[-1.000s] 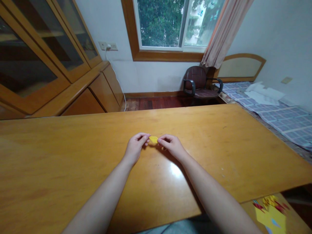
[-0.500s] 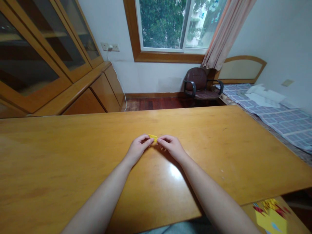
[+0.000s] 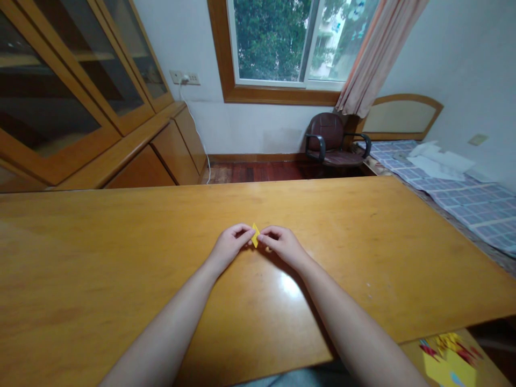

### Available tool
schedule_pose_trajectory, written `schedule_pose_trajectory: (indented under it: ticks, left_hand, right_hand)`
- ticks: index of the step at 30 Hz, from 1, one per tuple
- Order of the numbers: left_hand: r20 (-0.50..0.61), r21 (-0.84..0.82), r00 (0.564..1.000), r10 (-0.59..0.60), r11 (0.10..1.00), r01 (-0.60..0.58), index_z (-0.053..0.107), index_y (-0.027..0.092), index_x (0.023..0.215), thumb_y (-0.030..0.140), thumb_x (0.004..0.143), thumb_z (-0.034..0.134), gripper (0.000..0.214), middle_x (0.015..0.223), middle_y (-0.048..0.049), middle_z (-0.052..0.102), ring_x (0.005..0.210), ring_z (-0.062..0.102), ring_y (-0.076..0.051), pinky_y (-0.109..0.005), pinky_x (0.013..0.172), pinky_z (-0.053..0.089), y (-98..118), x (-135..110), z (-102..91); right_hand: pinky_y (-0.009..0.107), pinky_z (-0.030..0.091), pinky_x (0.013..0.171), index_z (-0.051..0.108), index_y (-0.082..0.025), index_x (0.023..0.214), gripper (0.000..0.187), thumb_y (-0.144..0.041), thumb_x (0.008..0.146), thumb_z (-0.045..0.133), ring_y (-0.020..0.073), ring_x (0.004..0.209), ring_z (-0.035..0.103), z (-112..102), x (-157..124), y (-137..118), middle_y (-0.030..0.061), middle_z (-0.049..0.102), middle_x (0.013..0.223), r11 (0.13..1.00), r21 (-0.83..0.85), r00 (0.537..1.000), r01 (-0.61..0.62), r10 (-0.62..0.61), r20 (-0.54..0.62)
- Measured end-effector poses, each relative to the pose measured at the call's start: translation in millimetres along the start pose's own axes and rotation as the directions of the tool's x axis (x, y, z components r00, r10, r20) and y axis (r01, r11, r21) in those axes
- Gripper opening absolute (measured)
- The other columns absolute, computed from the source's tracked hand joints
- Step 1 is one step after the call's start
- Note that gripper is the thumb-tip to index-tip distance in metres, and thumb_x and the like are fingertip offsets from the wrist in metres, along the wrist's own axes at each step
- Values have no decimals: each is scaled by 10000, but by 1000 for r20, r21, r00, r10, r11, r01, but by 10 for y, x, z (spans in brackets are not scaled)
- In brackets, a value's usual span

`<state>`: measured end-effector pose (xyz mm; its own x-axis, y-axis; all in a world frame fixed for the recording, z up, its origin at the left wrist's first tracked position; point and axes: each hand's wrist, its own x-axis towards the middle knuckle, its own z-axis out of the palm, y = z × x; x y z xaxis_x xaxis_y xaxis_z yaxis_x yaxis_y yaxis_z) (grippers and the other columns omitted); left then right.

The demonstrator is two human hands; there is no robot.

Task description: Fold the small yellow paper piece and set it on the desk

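A small folded piece of yellow paper (image 3: 255,235) is held just above the wooden table (image 3: 121,258), near its middle. My left hand (image 3: 229,245) pinches the paper's left side with curled fingers. My right hand (image 3: 282,244) pinches its right side the same way. The fingertips of both hands nearly meet, so only a narrow sliver of the paper shows between them. Both forearms stretch forward over the table.
A lower surface at the bottom right holds yellow paper and several small coloured pieces (image 3: 447,355). Glass-door wooden cabinets (image 3: 80,107) stand at the left. Beyond the table are a dark office chair (image 3: 330,141), a window and a bed (image 3: 463,188) at the right.
My hands have drawn closer together and the yellow paper has folded narrower, from a flat strip to a small upright sliver between the fingertips. The view has shifted slightly.
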<state>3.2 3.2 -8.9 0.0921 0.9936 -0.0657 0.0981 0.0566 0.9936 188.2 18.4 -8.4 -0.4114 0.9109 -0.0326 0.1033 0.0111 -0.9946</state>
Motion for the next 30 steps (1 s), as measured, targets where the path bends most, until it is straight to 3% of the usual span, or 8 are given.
schedule_pose_trajectory:
  ticks: [6,20,30]
  left_hand:
    - [39,51,999,17,999,-19,675,158,755,442,789,672,286,661,-3,627,628,549,-131,-244,632,425,23,-22,-11]
    - [57,21,998,15,1000,-16,638,157,708,428,795,653,285,625,11,589,607,519,-121,-233,605,404,50,-25,-15]
    - [5,180,987,163,970,-162,668,177,775,365,802,652,191,752,-14,643,733,588,-158,-255,703,460,27,-24,15]
  right_hand:
    - [244,423,627,697,-148,787,279,-427,786,692,112,618,554,-21,24,17,16,680,721,994,108,1000,-15,16,-13]
    - [247,422,589,686,-142,820,295,-435,781,691,117,597,553,8,14,62,19,667,707,998,59,999,15,-12,-44]
    - [232,441,601,712,-150,830,336,-482,782,696,111,617,564,-24,10,16,31,700,764,992,125,999,-20,23,-22]
